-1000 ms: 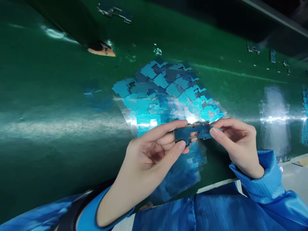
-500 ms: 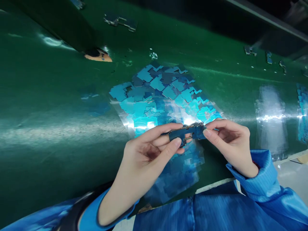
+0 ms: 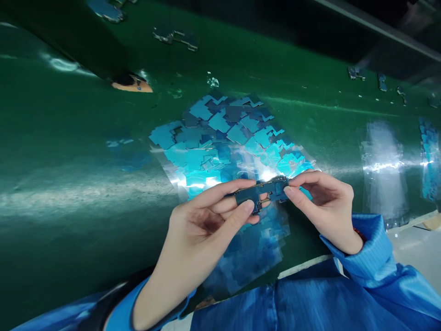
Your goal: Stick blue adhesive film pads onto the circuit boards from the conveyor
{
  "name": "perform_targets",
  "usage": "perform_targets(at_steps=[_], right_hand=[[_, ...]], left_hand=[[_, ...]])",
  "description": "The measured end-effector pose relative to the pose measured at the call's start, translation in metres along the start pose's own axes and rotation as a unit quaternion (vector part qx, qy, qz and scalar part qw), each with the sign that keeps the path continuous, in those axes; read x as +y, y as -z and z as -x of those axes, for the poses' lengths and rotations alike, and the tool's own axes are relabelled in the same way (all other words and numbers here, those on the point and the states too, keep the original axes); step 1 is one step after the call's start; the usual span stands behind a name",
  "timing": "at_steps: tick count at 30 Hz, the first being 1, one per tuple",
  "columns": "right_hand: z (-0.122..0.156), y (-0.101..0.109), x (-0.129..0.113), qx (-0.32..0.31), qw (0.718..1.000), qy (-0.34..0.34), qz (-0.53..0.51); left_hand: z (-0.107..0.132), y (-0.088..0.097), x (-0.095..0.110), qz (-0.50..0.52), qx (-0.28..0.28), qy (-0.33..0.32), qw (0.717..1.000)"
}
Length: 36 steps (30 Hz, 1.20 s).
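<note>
A dark blue circuit board with a notch in its lower edge is held up between my two hands, nearly level. My left hand grips its left part, thumb on the face and fingers behind. At the board's right end, the thumb and forefinger of my right hand are pinched together on its edge; whether a film lies between them I cannot make out. Beneath the hands spread many shiny blue film pieces on clear backing sheets, partly covered by the board and fingers.
More circuit boards lie at the back, one left of centre and several small ones at right. A stack of clear sheets and more blue film sit right on the green tabletop. A dark post stands at upper left.
The whole view has shifted slightly, with hands and board a little further left in it. Both hands keep their hold; the board's right end looks slightly turned.
</note>
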State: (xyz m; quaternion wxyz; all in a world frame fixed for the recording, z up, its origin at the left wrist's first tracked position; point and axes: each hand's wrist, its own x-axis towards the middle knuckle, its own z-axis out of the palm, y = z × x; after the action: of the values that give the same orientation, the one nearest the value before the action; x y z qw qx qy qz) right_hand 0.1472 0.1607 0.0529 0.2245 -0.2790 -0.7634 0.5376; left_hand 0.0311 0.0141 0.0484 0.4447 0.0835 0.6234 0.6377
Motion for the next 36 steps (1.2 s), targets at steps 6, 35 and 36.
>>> perform_targets(at_steps=[6,35,36], right_hand=[[-0.001,0.002,0.004,0.014,0.999,0.007,0.037],[-0.002,-0.001,0.020,-0.075,0.987,-0.101,-0.099],[-0.004,0.000,0.020,-0.079,0.987,-0.099,-0.101]], left_hand=[[-0.001,-0.002,0.001,0.035,0.002,0.021,0.999],[-0.012,-0.002,-0.010,0.098,-0.045,0.026,0.994],[-0.014,-0.002,-0.011,0.103,-0.044,0.021,0.994]])
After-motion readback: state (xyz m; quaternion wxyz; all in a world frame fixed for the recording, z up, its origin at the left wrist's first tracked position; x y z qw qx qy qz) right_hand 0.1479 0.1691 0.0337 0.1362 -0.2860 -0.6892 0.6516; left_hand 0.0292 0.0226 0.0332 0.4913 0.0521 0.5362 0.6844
